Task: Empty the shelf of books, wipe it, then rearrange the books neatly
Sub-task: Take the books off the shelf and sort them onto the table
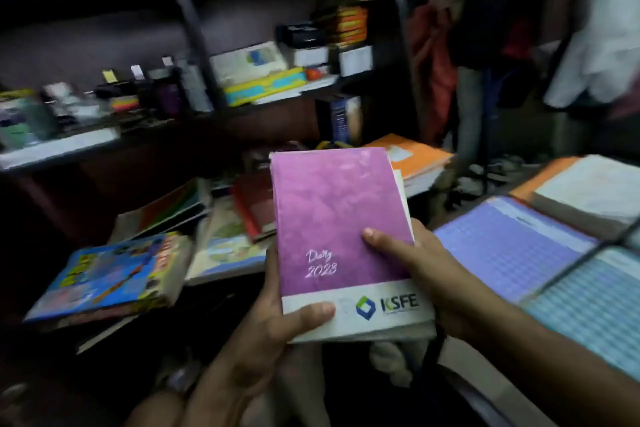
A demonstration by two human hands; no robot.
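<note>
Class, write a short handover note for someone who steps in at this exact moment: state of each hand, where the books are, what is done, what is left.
Left hand and right hand both grip the purple 2023 diary, thumbs on its cover.
Lower shelf holds loose books, among them a blue comic-style book and a red book. Orange-covered books lie behind the diary; checked notebooks lie stacked at right.
Done: partly emptied, apparently.
Left: clear the remaining books, wipe, rearrange.

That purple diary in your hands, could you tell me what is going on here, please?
A person holds a purple hardcover 2023 diary in both hands, the left hand gripping its lower corner and the right hand its right edge. Other books lie loosely on the dark lower shelf, including a blue comic-style book.
</note>
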